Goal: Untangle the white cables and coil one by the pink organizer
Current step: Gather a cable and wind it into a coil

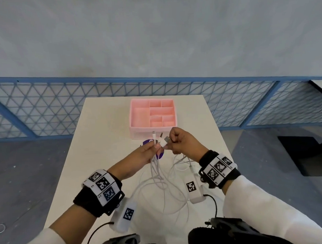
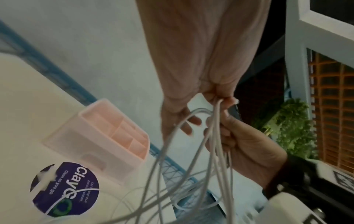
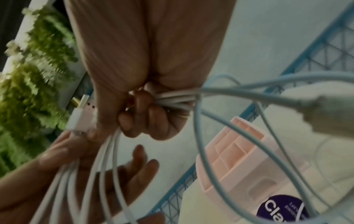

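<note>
Several tangled white cables (image 1: 159, 176) hang in loops from both hands down onto the white table (image 1: 102, 142). My left hand (image 1: 153, 146) pinches a bundle of cable ends, with small plugs sticking up above its fingers. Right beside it, my right hand (image 1: 173, 139) is curled round more strands and a white USB plug (image 1: 165, 141). The left wrist view shows the cables (image 2: 214, 136) drop from the left hand (image 2: 216, 97). In the right wrist view the right hand (image 3: 145, 109) grips a tight bunch of strands (image 3: 172, 100). The pink organizer (image 1: 152, 114) stands just behind the hands, its compartments bare.
A round purple sticker (image 1: 160, 153) lies on the table under the hands. A blue mesh fence (image 1: 46, 111) runs behind the table's far edge. A black table base (image 1: 307, 153) stands on the grey floor at right. Green plants (image 2: 291, 124) show in both wrist views.
</note>
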The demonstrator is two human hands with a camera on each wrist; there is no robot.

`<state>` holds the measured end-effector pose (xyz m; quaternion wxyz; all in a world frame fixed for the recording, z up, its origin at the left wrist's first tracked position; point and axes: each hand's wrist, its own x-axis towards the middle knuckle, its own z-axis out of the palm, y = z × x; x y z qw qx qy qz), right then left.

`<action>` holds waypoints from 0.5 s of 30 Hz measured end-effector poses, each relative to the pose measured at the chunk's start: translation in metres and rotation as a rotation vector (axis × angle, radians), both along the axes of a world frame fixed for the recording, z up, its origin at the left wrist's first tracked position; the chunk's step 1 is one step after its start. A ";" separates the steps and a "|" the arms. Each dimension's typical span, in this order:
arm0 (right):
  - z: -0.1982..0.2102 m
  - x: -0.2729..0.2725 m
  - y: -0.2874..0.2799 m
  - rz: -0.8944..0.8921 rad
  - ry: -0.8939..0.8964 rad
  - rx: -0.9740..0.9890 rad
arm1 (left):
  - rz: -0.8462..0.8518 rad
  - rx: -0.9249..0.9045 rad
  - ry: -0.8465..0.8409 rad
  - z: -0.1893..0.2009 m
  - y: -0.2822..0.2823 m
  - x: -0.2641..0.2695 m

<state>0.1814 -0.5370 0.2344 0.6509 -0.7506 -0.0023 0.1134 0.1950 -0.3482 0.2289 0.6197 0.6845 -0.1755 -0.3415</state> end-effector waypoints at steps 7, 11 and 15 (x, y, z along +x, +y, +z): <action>-0.007 0.002 -0.011 0.242 0.105 -0.341 | 0.264 -0.257 0.297 0.005 0.019 0.022; -0.037 -0.001 -0.049 0.349 0.238 -0.664 | 0.615 -0.377 0.294 -0.002 0.079 0.062; -0.066 -0.006 -0.091 0.269 0.366 -1.177 | 0.833 -0.226 0.187 -0.031 0.129 0.079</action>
